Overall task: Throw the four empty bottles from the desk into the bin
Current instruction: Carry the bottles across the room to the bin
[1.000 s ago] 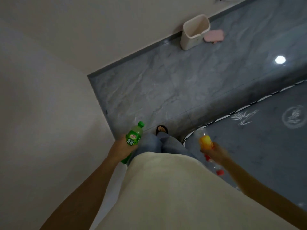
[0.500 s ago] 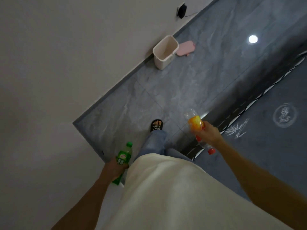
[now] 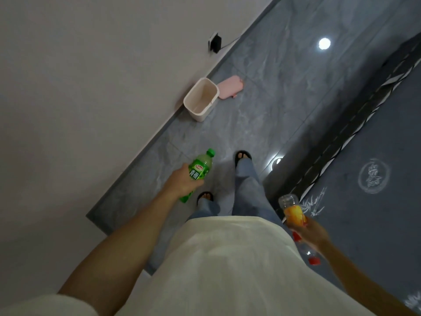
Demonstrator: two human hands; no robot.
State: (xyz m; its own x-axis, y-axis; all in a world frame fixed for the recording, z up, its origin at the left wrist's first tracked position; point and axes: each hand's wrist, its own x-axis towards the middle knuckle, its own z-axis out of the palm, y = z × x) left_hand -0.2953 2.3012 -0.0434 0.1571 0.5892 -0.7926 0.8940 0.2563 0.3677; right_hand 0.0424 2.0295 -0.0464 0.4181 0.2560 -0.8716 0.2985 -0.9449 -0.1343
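A person in a cream top and blue jeans is standing on a grey marbled floor (image 3: 273,110), seen from above. The left hand (image 3: 182,182) is wrapping around the middle of a green bottle (image 3: 197,173), fingers closed on its labelled body, cap pointing far and slightly right, base sticking out below the hand toward the near side. The right hand (image 3: 313,232) is gripping a clear bottle with an orange label (image 3: 293,212), fingers clamped around it, its open-looking neck tilting toward the far left; a second clear bottle with a red cap (image 3: 311,255) is showing below the same hand, cap toward the near side, and it is hard to tell exactly how the fingers are holding that one.

The bin (image 3: 200,100), a pale open-topped container, is sitting on the floor at the far side, against the foot of the white wall (image 3: 91,87) on the left, and is looking empty inside. A pink lid-like object (image 3: 230,86) is lying flat on the floor just beside the bin, on its far right. Both bottles in hand are well apart from the bin, on its near side.

Two feet in dark sandals (image 3: 243,156) are showing between the hands. A dark rug with white drawings (image 3: 373,176) is covering the floor on the right, and a black plug (image 3: 215,43) is sitting in the wall farther away
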